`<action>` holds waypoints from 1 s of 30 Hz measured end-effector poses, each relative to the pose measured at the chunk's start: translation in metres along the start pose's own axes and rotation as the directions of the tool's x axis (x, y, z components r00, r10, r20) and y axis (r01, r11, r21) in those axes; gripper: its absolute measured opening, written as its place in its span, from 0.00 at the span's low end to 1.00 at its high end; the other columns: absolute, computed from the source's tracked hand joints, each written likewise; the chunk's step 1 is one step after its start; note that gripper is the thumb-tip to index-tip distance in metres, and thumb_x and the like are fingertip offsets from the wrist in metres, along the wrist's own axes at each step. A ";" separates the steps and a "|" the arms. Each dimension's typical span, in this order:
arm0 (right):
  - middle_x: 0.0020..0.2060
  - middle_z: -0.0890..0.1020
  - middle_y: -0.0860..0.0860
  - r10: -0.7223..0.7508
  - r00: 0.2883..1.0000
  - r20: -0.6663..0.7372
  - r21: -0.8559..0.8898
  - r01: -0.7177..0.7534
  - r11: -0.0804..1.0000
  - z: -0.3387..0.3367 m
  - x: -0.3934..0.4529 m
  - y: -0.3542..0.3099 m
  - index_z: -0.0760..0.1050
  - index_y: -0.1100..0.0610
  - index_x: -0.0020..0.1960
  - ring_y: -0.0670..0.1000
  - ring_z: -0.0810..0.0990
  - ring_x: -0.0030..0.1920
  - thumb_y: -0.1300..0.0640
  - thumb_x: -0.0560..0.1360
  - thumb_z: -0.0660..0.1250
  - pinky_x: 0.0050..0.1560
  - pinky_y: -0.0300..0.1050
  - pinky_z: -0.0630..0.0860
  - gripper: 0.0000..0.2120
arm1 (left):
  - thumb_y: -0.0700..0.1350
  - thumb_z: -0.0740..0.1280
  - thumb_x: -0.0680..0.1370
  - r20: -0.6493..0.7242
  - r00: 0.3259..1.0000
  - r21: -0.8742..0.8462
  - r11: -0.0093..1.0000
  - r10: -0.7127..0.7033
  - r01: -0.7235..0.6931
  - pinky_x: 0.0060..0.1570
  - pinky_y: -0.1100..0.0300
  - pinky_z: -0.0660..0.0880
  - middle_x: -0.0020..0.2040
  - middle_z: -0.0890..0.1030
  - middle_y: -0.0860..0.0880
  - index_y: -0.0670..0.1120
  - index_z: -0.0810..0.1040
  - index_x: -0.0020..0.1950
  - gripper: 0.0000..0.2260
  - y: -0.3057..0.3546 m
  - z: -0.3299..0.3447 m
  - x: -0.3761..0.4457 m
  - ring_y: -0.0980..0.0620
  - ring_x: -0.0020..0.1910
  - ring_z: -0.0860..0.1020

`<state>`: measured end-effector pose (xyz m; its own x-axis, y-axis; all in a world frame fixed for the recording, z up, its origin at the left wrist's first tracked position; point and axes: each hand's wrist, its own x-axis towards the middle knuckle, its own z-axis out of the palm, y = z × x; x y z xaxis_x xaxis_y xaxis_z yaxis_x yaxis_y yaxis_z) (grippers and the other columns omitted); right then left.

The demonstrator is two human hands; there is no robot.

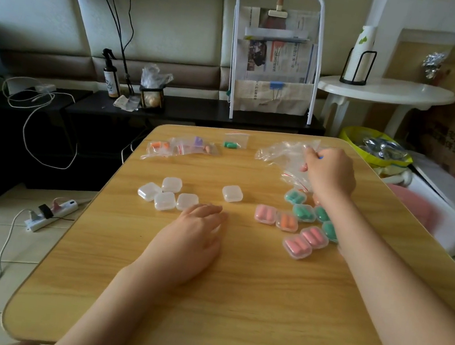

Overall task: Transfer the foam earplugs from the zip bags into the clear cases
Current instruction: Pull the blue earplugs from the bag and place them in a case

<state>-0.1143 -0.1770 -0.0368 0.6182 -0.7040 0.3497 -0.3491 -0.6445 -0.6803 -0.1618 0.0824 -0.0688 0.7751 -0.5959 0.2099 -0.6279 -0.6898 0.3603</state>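
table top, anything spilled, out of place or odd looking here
Nothing spilled or damaged. One empty clear case sits alone mid-table, apart from the cluster of four empty cases to its left. The filled cases lie in a loose group by the right forearm. The right hand is in a heap of emptied zip bags; the left hand rests flat.

Empty cases (167,196) lie left, filled cases (300,226) right, zip bags (182,146) behind them.

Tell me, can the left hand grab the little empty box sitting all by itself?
Probably yes. The left hand rests open on the table, and the lone empty case sits just beyond its fingertips with only bare wood between them.
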 end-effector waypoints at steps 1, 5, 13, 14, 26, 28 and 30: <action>0.34 0.81 0.51 0.003 1.000 -0.014 -0.081 -0.004 0.997 0.001 0.004 0.004 0.80 0.57 0.40 0.57 0.79 0.38 0.46 0.78 0.61 0.36 0.43 0.67 0.18 | 0.45 0.59 0.80 0.002 1.000 -0.003 1.000 0.001 -0.001 0.67 0.65 0.58 0.74 0.63 0.56 0.52 0.64 0.74 0.22 0.000 0.000 0.000 0.58 0.73 0.56; 0.45 0.82 0.58 -0.032 0.997 -0.072 -0.279 0.011 0.960 0.003 0.009 0.017 0.79 0.60 0.46 0.59 0.78 0.42 0.44 0.79 0.58 0.38 0.44 0.67 0.21 | 0.42 0.59 0.79 -0.028 0.999 0.011 1.000 0.019 -0.018 0.65 0.66 0.59 0.72 0.66 0.55 0.52 0.66 0.73 0.22 -0.003 0.000 0.000 0.57 0.71 0.59; 0.40 0.80 0.58 -0.089 0.983 -0.159 -0.013 0.088 0.996 -0.011 -0.011 0.008 0.78 0.62 0.45 0.61 0.79 0.43 0.45 0.83 0.48 0.37 0.45 0.64 0.27 | 0.45 0.68 0.76 -0.210 0.967 -0.217 0.972 -0.141 0.094 0.50 0.57 0.77 0.59 0.76 0.54 0.52 0.74 0.64 0.16 0.001 -0.003 -0.002 0.57 0.46 0.78; 0.37 0.80 0.55 -0.153 0.978 -0.143 0.058 0.162 0.985 -0.011 -0.020 0.005 0.77 0.60 0.43 0.58 0.78 0.39 0.46 0.83 0.50 0.35 0.45 0.64 0.25 | 0.44 0.69 0.75 -0.239 0.957 -0.259 0.961 -0.165 0.101 0.49 0.57 0.78 0.57 0.76 0.55 0.51 0.75 0.63 0.17 0.001 -0.004 -0.002 0.61 0.43 0.78; 0.32 0.70 0.43 -0.506 0.514 0.692 0.230 0.507 0.830 -0.010 -0.124 -0.037 0.65 0.48 0.62 0.41 0.69 0.31 0.38 0.78 0.54 0.31 0.40 0.63 0.19 | 0.35 0.73 0.68 -0.368 0.917 -0.335 0.942 -0.153 0.022 0.41 0.70 0.76 0.46 0.78 0.57 0.46 0.74 0.55 0.18 0.002 0.003 0.001 0.61 0.48 0.76; 0.33 0.68 0.42 -0.482 0.514 0.710 0.225 0.483 0.846 -0.011 -0.124 -0.035 0.64 0.49 0.63 0.41 0.69 0.33 0.38 0.78 0.55 0.32 0.42 0.63 0.20 | 0.35 0.73 0.68 -0.375 0.912 -0.352 0.936 -0.166 0.026 0.42 0.72 0.75 0.45 0.77 0.61 0.46 0.75 0.55 0.18 0.003 0.004 0.001 0.64 0.49 0.75; 0.36 0.69 0.41 -0.436 0.528 0.729 0.220 0.422 0.879 -0.011 -0.122 -0.033 0.65 0.49 0.64 0.41 0.69 0.36 0.36 0.77 0.54 0.35 0.42 0.64 0.22 | 0.36 0.74 0.68 -0.391 0.906 -0.349 0.937 -0.161 0.016 0.43 0.73 0.74 0.45 0.76 0.62 0.46 0.75 0.54 0.17 0.005 0.005 0.002 0.63 0.48 0.76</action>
<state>-0.1854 -0.0731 -0.0499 0.9919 0.1268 0.0120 0.1092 -0.7983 -0.5923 -0.1636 0.0761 -0.0713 0.8307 -0.2680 0.4879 -0.5518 -0.5125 0.6579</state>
